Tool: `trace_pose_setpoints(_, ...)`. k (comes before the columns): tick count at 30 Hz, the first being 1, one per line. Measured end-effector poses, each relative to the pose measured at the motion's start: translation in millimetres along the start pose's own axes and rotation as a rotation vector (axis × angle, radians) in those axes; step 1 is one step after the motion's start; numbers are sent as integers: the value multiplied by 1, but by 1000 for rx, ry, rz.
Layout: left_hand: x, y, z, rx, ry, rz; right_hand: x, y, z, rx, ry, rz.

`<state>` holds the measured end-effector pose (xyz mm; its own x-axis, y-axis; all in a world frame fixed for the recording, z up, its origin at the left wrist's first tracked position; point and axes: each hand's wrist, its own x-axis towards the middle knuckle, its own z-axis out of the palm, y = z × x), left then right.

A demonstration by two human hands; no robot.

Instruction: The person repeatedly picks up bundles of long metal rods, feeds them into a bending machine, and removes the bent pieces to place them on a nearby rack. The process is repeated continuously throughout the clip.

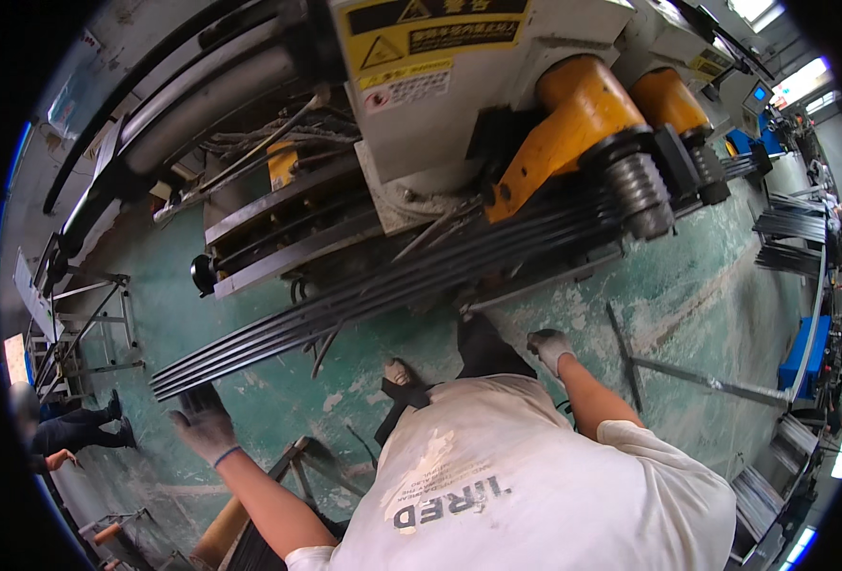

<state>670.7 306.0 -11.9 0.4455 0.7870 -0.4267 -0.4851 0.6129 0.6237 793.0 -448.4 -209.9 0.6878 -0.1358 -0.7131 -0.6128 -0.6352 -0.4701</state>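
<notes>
Several long black metal bars [278, 343] run side by side from the left up to the machine on the right. Just below their left ends is my left hand [207, 425], in a grey work glove with dark fingertips. Its fingers stretch toward the bar ends; I cannot tell whether they touch. My right hand [548, 348], also gloved, hangs apart from the bars at my right side, its fingers curled with nothing visible in them. Above the bars stands the pale machine [497, 86], with an orange arm [573, 124] and a ridged metal roller [638, 190].
A metal frame [706, 381] lies on the green floor [687, 314] to the right. Near my left forearm stands a rack [292, 462] with a brown roll [219, 533]. Another person [73, 428] is at the far left. More bars [790, 224] are stacked at the far right.
</notes>
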Motion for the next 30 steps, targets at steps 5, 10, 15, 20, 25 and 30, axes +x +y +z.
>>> trace_pose_setpoints(5, -52, -158, -77, 122, 28, -420, 79, 7, -58, -208, -7, -191)
trace_pose_setpoints(10, -122, -293, -52, 1061, -791, -116, 158, 66, -113, -893, 203, -770)
trace_pose_setpoints(15, -120, -301, 6, 2207, -1582, 901, 144, 44, -129, 99, 118, -151)
trace_pose_setpoints(20, -106, -292, 20, 1166, -1027, -72, 80, 46, -114, -5, 125, -56)
trace_pose_setpoints(25, -89, -306, -28, 352, -848, -629, -1, 74, -100, -125, 108, 31)
trace_pose_setpoints(30, -154, -303, 27, 476, -852, -577, -45, 45, -142, 224, 406, -10)
